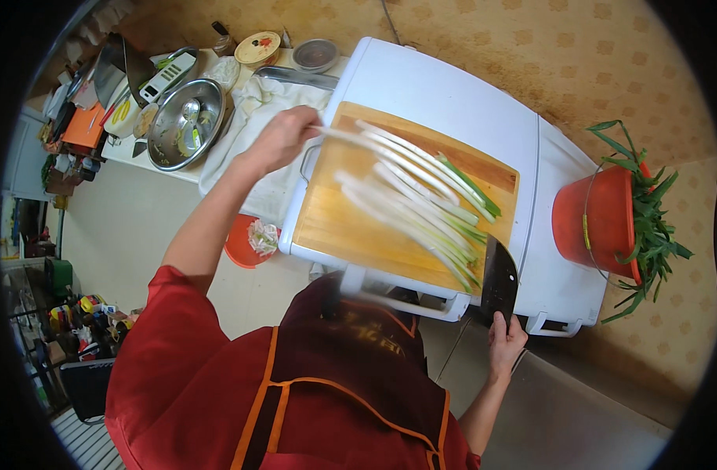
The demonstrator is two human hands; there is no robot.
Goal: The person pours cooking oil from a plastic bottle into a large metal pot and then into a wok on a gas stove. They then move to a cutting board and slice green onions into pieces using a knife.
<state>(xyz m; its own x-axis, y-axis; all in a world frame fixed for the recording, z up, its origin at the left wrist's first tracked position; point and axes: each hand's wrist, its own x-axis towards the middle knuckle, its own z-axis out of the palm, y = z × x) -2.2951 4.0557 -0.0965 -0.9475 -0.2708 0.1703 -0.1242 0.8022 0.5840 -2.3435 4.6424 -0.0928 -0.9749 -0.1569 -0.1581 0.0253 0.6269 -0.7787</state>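
Note:
My left hand [285,138] pinches the thin end of a long white leek or scallion stalk [358,140], which stretches over the wooden cutting board [329,217]. More white-and-green stalks [411,214] lie in a loose bunch on the board, some blurred by motion. My right hand [507,346] grips a dark-bladed cleaver [499,279] at the board's right edge. The blade's side stands by the green ends of the stalks; its handle is mostly covered by my fingers.
The board rests on a white chest-like appliance [429,88]. At right, a red bucket [593,220] of green leaves lies tipped. A steel bowl [158,132] with spoons and a white cloth [247,129] occupy the left counter. Below sits a red container [235,244] with cut pieces.

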